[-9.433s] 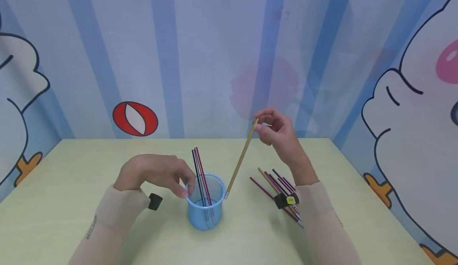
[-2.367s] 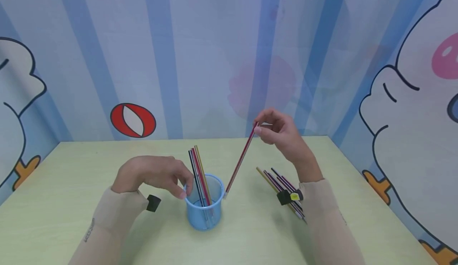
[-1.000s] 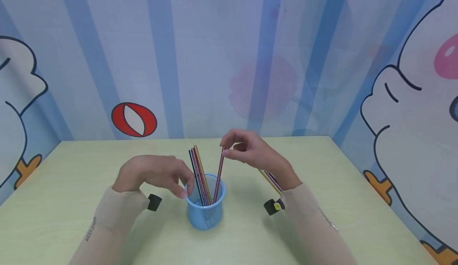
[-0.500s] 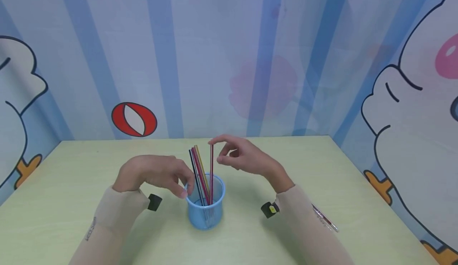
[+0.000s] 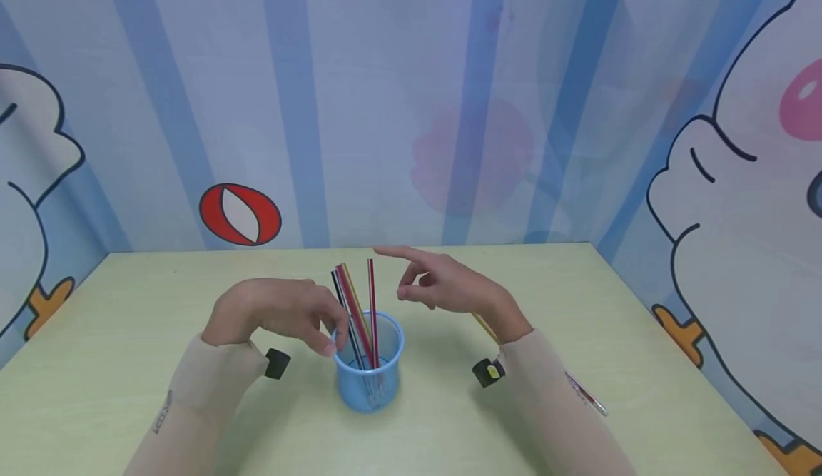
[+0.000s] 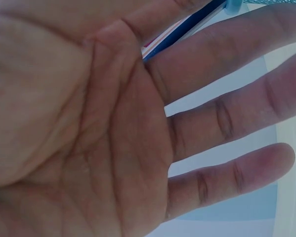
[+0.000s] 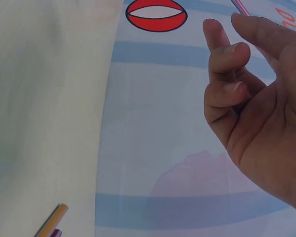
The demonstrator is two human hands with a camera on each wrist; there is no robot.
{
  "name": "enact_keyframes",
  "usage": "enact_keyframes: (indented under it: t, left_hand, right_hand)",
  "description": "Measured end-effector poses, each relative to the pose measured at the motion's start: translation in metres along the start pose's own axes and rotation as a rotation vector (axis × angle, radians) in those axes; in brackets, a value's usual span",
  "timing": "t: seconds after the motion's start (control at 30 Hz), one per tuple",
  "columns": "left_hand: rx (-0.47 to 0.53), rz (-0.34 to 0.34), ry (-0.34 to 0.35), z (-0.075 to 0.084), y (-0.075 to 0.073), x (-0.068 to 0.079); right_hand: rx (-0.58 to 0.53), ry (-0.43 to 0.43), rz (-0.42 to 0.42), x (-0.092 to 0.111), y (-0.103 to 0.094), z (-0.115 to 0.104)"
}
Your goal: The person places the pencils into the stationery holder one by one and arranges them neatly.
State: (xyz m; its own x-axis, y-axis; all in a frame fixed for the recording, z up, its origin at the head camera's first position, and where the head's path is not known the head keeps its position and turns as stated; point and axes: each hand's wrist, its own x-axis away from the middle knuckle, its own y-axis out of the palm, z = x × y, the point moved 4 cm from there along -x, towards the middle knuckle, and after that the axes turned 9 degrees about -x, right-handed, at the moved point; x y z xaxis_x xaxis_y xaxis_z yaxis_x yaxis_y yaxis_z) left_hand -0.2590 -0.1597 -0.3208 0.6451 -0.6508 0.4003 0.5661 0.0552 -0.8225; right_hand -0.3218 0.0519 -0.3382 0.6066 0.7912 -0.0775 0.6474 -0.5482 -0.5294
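A translucent blue pencil cup [image 5: 367, 394] stands upright on the table. My left hand [image 5: 282, 312] pinches its rim between thumb and fingers; in the left wrist view the other fingers stretch out straight. Several pencils lean left inside the cup, among them a yellow pencil [image 5: 345, 273] and a dark one [image 6: 185, 29]. Another, a red pencil [image 5: 372, 283], stands nearly upright and apart from them. Just right of its top is my right hand [image 5: 449, 283], holding nothing, with the index finger extended and the others loosely bent.
Loose pencils lie on the table under the right forearm, mostly hidden by it. A yellow pencil [image 5: 484, 327] shows behind the wrist, and a pencil end [image 5: 586, 393] sticks out beyond the sleeve. Behind the table [image 5: 154, 297] rises a striped blue backdrop [image 5: 359, 105].
My right hand brought the red pencil leftward into the cup and let go of it. The pencils in the cup have since tipped slightly left. My left hand has stayed at the rim.
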Motion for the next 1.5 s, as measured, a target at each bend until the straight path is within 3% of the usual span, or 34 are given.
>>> enact_keyframes:
  t: [0.33,0.9,1.5]
  left_hand:
    - [0.003,0.004,0.015,0.001,-0.001,0.002]
    - [0.005,0.004,0.010,0.000,0.000,0.002]
    - [-0.006,0.007,0.019,0.000,-0.001,0.003]
  right_hand:
    - [0.102,0.078,0.024,0.007,-0.014,0.009]
    - [0.137,0.184,0.065,0.017,-0.033,0.025]
    - [0.232,0.313,0.023,0.030,-0.048,0.046]
